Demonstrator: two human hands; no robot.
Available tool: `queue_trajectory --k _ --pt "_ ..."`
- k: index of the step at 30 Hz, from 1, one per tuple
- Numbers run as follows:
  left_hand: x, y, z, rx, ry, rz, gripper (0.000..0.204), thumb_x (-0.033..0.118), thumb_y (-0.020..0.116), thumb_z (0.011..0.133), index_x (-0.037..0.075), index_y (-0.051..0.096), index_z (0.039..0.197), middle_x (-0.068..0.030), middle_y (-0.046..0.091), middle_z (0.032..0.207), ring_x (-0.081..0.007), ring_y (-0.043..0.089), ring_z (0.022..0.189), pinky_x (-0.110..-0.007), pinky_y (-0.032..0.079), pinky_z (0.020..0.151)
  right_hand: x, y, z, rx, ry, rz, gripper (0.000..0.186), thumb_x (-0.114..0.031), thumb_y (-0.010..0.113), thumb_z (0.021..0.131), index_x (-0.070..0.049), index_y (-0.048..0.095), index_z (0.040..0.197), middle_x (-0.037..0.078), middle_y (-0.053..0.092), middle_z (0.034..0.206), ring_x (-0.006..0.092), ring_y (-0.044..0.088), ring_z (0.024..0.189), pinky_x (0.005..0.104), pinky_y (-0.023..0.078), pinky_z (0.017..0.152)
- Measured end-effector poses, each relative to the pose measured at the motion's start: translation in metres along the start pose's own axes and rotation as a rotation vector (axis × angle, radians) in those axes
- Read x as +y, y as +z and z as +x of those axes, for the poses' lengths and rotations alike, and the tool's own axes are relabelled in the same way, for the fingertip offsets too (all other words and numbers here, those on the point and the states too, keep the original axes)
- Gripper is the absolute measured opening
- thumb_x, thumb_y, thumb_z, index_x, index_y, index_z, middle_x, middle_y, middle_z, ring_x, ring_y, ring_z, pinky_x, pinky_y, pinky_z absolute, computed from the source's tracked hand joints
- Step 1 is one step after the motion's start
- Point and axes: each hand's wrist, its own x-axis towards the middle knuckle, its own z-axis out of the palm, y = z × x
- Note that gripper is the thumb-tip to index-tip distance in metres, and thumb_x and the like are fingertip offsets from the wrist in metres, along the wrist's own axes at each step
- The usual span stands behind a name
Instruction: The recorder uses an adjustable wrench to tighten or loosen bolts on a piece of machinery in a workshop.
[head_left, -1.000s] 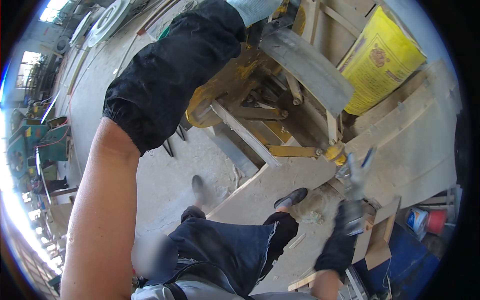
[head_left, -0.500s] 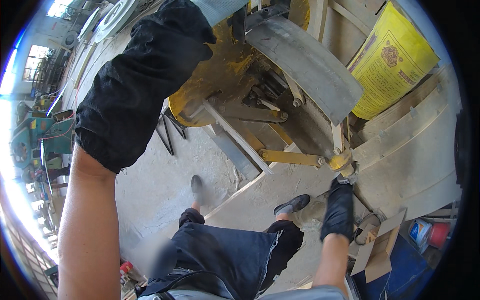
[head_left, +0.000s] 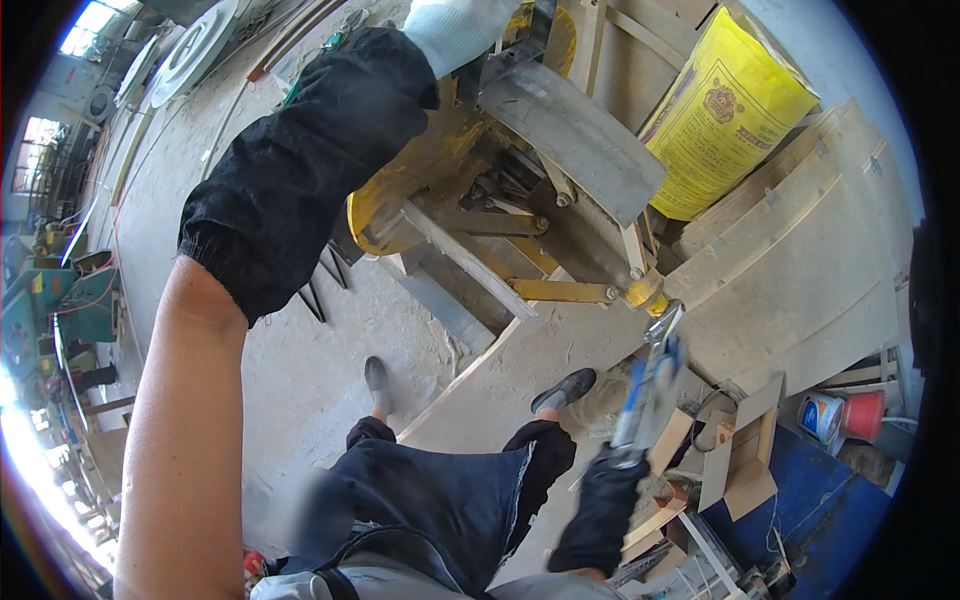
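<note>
My right hand (head_left: 636, 425), smeared by motion, appears closed round a silver wrench (head_left: 664, 326) with blue on its handle. The wrench's head is at the yellow fitting (head_left: 647, 293) on the end of a yellow link arm (head_left: 565, 290); I cannot tell whether its jaws grip it. My left arm, in a black sleeve, reaches up to the far edge of the yellow machine (head_left: 385, 200). A pale glove (head_left: 455, 35) covers my left hand, whose fingers are cut off by the picture's top edge. A curved grey metal plate (head_left: 575, 135) lies over the machine's linkage.
A yellow printed sack (head_left: 730, 120) stands behind the plate at the right. Curved grey panelling (head_left: 800, 270) runs below it. An open cardboard box (head_left: 745, 460), a white-and-blue tub (head_left: 820, 416) and a red one (head_left: 863, 415) sit at the lower right. A long board (head_left: 470, 380) crosses the floor.
My right hand has moved back toward me from the yellow fitting, and the wrench now shows between them. My left hand stays at the machine's top. The whole view has shifted slightly.
</note>
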Motion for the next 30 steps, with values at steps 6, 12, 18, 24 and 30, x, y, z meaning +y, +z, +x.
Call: queue_trajectory --k 6,12,18,24,30 --pt "0.0 -0.015 -0.015 0.112 0.165 -0.112 0.055 0.037 0.058 0.105 -0.005 0.047 0.138 -0.0317 0.067 0.112 -0.0481 0.066 0.103 -0.05 0.052 0.085 0.18 0.03 -0.027 -0.263 0.67 0.275 0.055 -0.041 0.066 0.1 -0.004 0.052 0.138 0.012 0.063 0.13 0.0206 0.067 0.101 0.0388 0.059 0.087" --pt "0.014 0.005 -0.023 -0.031 0.053 -0.433 0.019 0.014 0.049 0.111 -0.001 0.055 0.121 -0.005 0.061 0.108 -0.0204 0.057 0.103 -0.034 0.045 0.095 0.389 -0.015 0.19 -0.127 0.158 -0.555 0.065 -0.041 0.064 0.102 -0.005 0.044 0.152 0.006 0.07 0.112 0.0166 0.068 0.078 0.0347 0.057 0.08" --pt "-0.013 -0.01 -0.028 -0.044 0.11 -0.256 0.028 0.016 0.053 0.109 -0.001 0.05 0.13 -0.0151 0.062 0.111 -0.0278 0.059 0.106 -0.038 0.045 0.099 0.181 0.002 0.385 -0.431 0.483 1.048 0.061 -0.052 0.047 0.107 -0.008 0.049 0.149 -0.001 0.059 0.085 0.0123 0.053 0.06 0.0292 0.047 0.061" --pt "0.001 -0.013 -0.027 -0.005 -0.01 -0.132 0.056 0.035 0.062 0.103 -0.004 0.045 0.14 -0.0298 0.065 0.114 -0.0466 0.064 0.108 -0.045 0.05 0.091 0.021 -0.074 0.254 -0.985 0.107 0.758 0.052 -0.047 0.041 0.11 -0.004 0.064 0.128 -0.001 0.06 0.083 0.0155 0.057 0.066 0.0343 0.053 0.072" --pt "0.048 -0.049 0.017 -0.017 -0.049 -0.737 0.014 0.005 0.067 0.098 -0.003 0.061 0.108 -0.0043 0.069 0.087 -0.0125 0.067 0.078 -0.027 0.051 0.068 0.031 -0.028 0.024 -0.32 0.058 0.094 0.043 -0.03 0.052 0.108 -0.002 0.056 0.141 0.011 0.063 0.122 0.0208 0.061 0.115 0.0398 0.056 0.096"
